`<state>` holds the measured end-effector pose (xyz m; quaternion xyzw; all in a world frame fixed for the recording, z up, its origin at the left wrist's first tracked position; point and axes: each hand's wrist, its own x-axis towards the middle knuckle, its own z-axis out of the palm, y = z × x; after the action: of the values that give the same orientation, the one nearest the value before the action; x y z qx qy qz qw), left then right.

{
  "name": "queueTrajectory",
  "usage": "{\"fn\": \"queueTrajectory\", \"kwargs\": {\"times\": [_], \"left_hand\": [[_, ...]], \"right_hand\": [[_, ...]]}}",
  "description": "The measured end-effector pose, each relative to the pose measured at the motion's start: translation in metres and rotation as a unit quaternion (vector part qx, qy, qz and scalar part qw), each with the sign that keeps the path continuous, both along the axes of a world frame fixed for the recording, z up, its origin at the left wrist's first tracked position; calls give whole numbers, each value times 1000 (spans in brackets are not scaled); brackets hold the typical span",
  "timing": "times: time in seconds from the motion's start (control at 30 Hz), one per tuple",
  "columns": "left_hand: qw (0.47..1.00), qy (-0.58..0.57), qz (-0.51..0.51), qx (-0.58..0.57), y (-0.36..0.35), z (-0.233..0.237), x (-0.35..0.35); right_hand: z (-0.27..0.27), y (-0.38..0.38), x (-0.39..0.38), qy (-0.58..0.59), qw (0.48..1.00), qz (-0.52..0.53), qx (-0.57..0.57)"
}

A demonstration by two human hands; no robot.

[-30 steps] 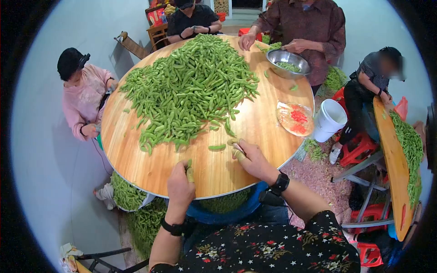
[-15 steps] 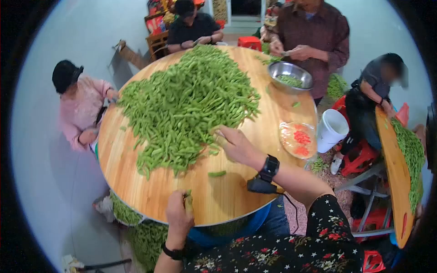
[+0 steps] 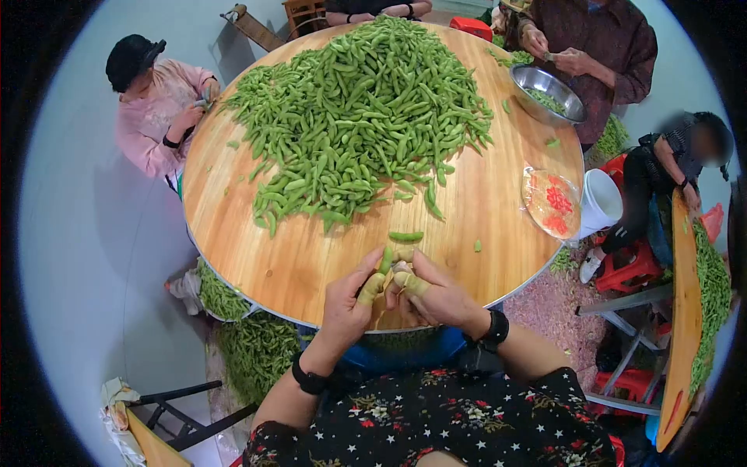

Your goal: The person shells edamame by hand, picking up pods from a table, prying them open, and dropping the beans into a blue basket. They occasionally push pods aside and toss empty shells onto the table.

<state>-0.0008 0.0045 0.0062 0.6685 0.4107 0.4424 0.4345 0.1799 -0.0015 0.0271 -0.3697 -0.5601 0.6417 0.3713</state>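
My left hand (image 3: 348, 302) and my right hand (image 3: 437, 296) meet over the near edge of the round wooden table (image 3: 257, 257). Both pinch one green pod (image 3: 387, 258) between the fingertips, which carry yellow-green finger covers. A single pod (image 3: 406, 236) lies on the wood just beyond my hands. A large heap of green pods (image 3: 358, 117) covers the far half of the table.
A steel bowl (image 3: 548, 95) with shelled beans stands at the far right, a clear plate with red bits (image 3: 551, 204) at the right edge, a white bucket (image 3: 601, 204) beside it. Three people sit around the table; another sits at a second table (image 3: 678, 311). Empty pods lie below.
My right hand came back from the heap with a pod and joined my left hand at the near edge. The view tilted, moving the table upward in the frame.
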Motion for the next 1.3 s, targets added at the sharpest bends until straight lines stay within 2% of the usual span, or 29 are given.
{"fn": "queueTrajectory", "kwargs": {"times": [0.07, 0.1, 0.17, 0.23, 0.27, 0.37, 0.47, 0.53, 0.6, 0.63, 0.67, 0.7, 0.73, 0.77, 0.8, 0.83, 0.87, 0.93, 0.97, 1.0, 1.03, 1.07, 1.1, 1.17, 1.2, 1.23, 1.27, 1.3], "left_hand": [[1000, 22, -4, 15, -2, 2, -3], [999, 38, -4, 24, -2, 3, -5], [998, 53, -7, 34, -4, 5, -8], [988, 126, -5, 90, -5, 14, -10], [988, 122, -8, 94, -5, 17, -10], [988, 89, -14, 124, -5, 21, -6], [970, 141, -16, 199, -6, 24, -8], [938, 241, -46, 247, -11, 31, -11], [935, 232, -54, 264, -12, 34, -6], [947, 170, -47, 268, -11, 30, -1], [956, 109, -38, 270, -11, 25, 0], [956, 112, -36, 268, -12, 20, -2], [993, 42, -63, 87, -13, 16, -5], [991, -33, -86, -98, -14, 12, -7], [991, -32, -83, -99, -13, 9, -9], [960, -128, -108, -224, -10, 8, -10], [903, -223, -129, -343, -7, 7, -11], [905, -233, -119, -336, -3, 3, -4], [984, -92, -63, -141, -1, 2, 0], [996, 56, -2, 64, 1, 3, 2], [996, 57, -2, 63, 2, 6, 1], [973, 151, -1, 174, 5, 10, 0], [929, 241, 0, 282, 6, 12, 0], [932, 232, 15, 279, 2, 9, 6], [934, 225, 32, 276, -2, 7, 10], [935, 227, 30, 271, -6, 7, 14], [964, 173, 37, 197, -10, 8, 19], [985, 119, 45, 120, -12, 8, 20]], "right_hand": [[9, -6, -2, 51, 988, -1, -145], [7, -6, -3, 52, 988, -1, -143], [0, -8, -5, 42, 997, -14, -64], [4, -11, -5, 31, 998, -12, -49], [7, -11, -5, 18, 999, -9, -36], [7, -14, -2, 17, 997, -1, -75], [3, -16, 0, 40, 997, 1, -59], [2, -20, 1, 55, 996, -8, -66], [-1, -22, 1, 26, 998, -17, 47], [1, -22, 2, 28, 998, -16, 46], [7, -21, 3, 73, 995, -5, -64], [11, -20, 4, 118, 978, 8, -173], [8, -16, 3, 121, 977, 11, -173], [1, -12, 4, 171, 960, 24, -219], [-3, -10, 5, 219, 938, 36, -264], [-3, -8, 6, 236, 928, 46, -286], [-3, -4, 6, 236, 927, 50, -287], [-5, 1, 6, 209, 949, 30, -233], [-8, 2, 7, 185, 960, 7, -210], [-3, 1, 5, 186, 960, 8, -210], [4, -1, 2, 109, 978, -28, -176], [8, -2, 0, 32, 987, -65, -141], [7, -3, -1, 33, 987, -65, -141], [2, -7, -1, -64, 993, -89, -48], [-10, -5, -3, -63, 993, -90, -52], [-25, -2, -7, -50, 991, -124, 4], [-38, -2, -11, -36, 986, -155, 57], [-35, -5, -12, -33, 987, -151, 49]]}}
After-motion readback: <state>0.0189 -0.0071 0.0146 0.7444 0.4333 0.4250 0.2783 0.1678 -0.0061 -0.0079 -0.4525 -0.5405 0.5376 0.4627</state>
